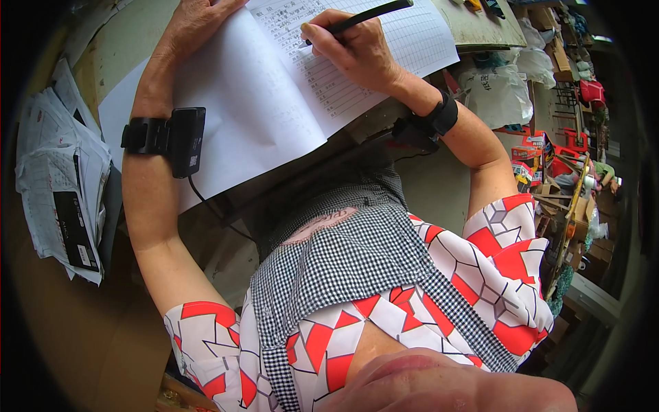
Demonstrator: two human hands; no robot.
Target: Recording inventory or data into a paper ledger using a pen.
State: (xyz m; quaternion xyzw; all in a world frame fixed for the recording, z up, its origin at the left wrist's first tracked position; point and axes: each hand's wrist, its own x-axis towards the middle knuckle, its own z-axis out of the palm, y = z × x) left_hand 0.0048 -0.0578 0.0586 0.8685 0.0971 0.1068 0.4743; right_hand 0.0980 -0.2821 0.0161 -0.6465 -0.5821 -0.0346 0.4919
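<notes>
Ruled form [326, 86]; right hand [353, 55] gripping black pen [371, 15].
Left hand [195, 24] cropped, grip unclear; curling page [274, 103] could spring across the ruled form if insufficiently weighted.

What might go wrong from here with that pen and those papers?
The curling turned page might flop farther over the ruled form, getting in the way of the black pen in the right hand. The black cable hanging from the strapped-on device could catch the page's edge and tug it. The uneven paper stack at left might slip.
</notes>
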